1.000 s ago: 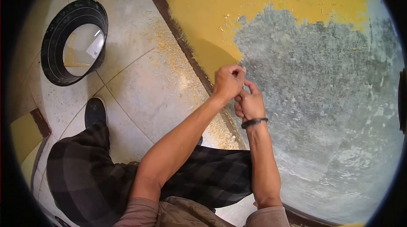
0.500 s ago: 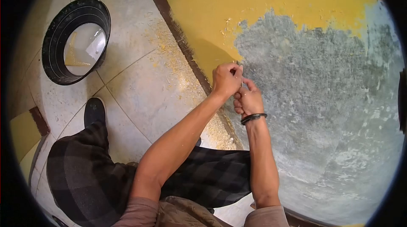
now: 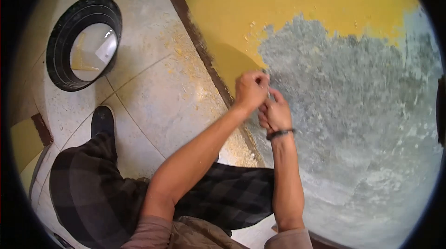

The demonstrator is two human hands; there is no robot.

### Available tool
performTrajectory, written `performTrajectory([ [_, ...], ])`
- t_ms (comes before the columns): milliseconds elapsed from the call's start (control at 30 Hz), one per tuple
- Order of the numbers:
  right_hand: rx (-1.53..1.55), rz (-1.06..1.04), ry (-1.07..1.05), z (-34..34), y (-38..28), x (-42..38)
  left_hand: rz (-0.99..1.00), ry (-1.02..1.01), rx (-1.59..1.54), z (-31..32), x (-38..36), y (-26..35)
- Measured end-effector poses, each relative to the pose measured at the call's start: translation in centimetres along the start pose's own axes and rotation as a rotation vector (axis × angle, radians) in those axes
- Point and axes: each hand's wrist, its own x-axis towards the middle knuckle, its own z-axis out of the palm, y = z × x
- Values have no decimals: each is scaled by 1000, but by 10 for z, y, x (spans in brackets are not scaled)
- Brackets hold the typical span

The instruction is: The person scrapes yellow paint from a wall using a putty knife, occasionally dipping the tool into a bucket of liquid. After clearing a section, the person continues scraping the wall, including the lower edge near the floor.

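My left hand (image 3: pixel 250 90) is closed in a pinch against the wall, at the edge where the yellow paint (image 3: pixel 260 12) meets the bare grey patch (image 3: pixel 362 109). A small thin blade sits between its fingers, mostly hidden and blurred. Just below, my right hand (image 3: pixel 277 115), with a dark band on the wrist, is closed too, its thumb reaching up to the same blade. The two hands touch each other.
Yellow paint flakes (image 3: pixel 186 63) lie scattered on the tiled floor along the dark baseboard (image 3: pixel 195 40). A black round bucket (image 3: pixel 60 49) stands on the floor at the upper left. My plaid trouser leg and black shoe (image 3: pixel 102 121) are at the lower left.
Both hands dipped slightly down and right along the paint edge, staying together. The view shifted a little; nothing was let go.
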Motion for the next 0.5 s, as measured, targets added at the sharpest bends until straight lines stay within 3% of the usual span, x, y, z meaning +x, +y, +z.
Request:
performTrajectory([
  [133,19,-23,-12,1,3,-13,-59,-28,-229,-2,-7,9],
  [200,-5,-12,-12,2,-7,-12,7,-26,-114,1,-6,13],
  [367,32,-4,-10,6,-7,-7,-160,-76,-129,-10,5,11],
  [467,-20,-16,4,11,-12,-13,17,-40,-85,-3,0,12],
  [500,-1,-3,-10,11,-11,-11,-63,-66,-140,-4,2,12],
])
